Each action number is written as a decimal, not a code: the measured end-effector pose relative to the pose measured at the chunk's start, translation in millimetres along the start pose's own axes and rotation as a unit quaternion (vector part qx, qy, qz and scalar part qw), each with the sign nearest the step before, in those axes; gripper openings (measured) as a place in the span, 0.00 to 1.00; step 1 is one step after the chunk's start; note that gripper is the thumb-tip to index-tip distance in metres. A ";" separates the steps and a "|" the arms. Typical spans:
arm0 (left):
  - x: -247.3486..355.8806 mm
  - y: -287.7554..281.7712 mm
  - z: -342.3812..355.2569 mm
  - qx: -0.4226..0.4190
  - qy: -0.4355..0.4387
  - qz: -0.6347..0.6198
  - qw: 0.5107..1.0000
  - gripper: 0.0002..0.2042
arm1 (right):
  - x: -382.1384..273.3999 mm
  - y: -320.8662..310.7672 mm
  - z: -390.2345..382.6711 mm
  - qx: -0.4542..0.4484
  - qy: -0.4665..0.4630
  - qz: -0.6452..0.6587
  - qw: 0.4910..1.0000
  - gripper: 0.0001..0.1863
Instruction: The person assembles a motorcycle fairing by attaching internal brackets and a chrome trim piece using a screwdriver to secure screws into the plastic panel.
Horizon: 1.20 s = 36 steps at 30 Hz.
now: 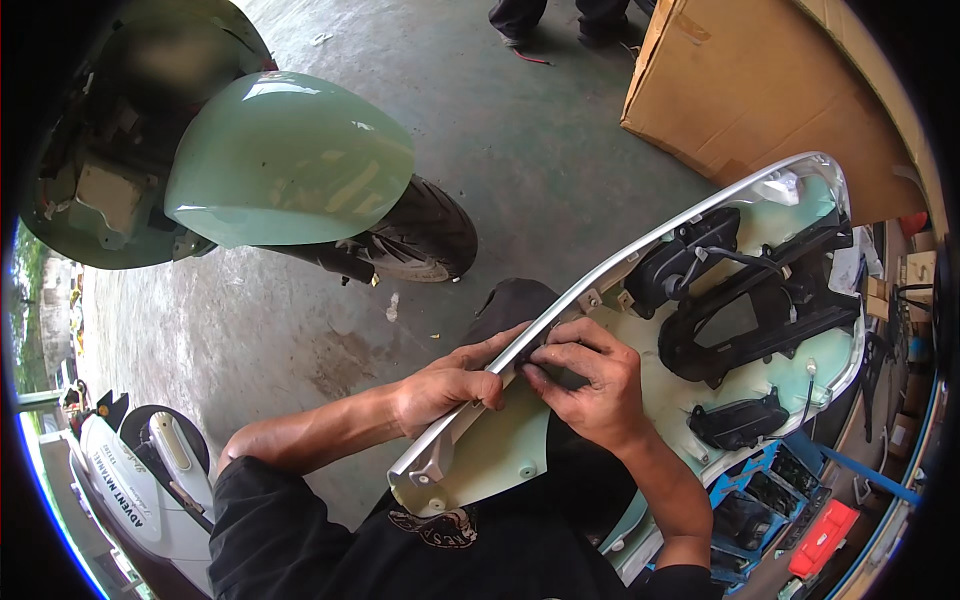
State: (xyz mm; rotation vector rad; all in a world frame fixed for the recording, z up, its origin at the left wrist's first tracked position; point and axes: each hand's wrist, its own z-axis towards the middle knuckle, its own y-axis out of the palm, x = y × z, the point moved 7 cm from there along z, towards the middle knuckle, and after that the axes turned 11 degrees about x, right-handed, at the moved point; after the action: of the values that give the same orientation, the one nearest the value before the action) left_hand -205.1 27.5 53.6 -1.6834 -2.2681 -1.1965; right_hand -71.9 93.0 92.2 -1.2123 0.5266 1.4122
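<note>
The person's black shirt [330,540] fills the lower edge of the view, and both bare forearms rise from it toward a pale green scooter body panel [500,450] that lies inside-up across the lap. The left hand [450,385] wraps the panel's silver trim edge [640,245] from the outside, fingers curled and closed on the rim, with the thumb lying along the strip. The right hand [590,385] rests on the inner face of the panel just beside the left, its fingers bent and pinched on a small dark part [545,352] that sits against the trim; how tightly it grips cannot be told, since the fingers hide most of that piece. The two hands nearly touch at the fingertips. Farther along the panel's inside sit black plastic housings [740,310] with a thin cable running among them, and another black bracket [740,420] lies lower down. Beyond the hands, on the concrete floor [520,130], stands a pale green scooter [280,160] with its front fender over a black tyre [430,235]. A large cardboard box [760,90] stands at upper right, another person's feet [555,20] show at the top edge, a white scooter [140,490] is parked at lower left, and a red case [825,540] lies at lower right.
</note>
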 end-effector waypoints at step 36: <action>-9.8 -58.4 -20.8 0.199 0.010 -0.005 0.980 0.29 | 325.5 -287.0 -500.3 0.328 0.703 -0.317 0.545 0.45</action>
State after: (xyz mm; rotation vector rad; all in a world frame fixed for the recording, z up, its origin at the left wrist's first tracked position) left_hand -258.0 1.5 32.0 -1.4996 -2.3098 -0.6899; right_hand 431.0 -114.8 -285.4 -1.4172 1.3347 -0.6947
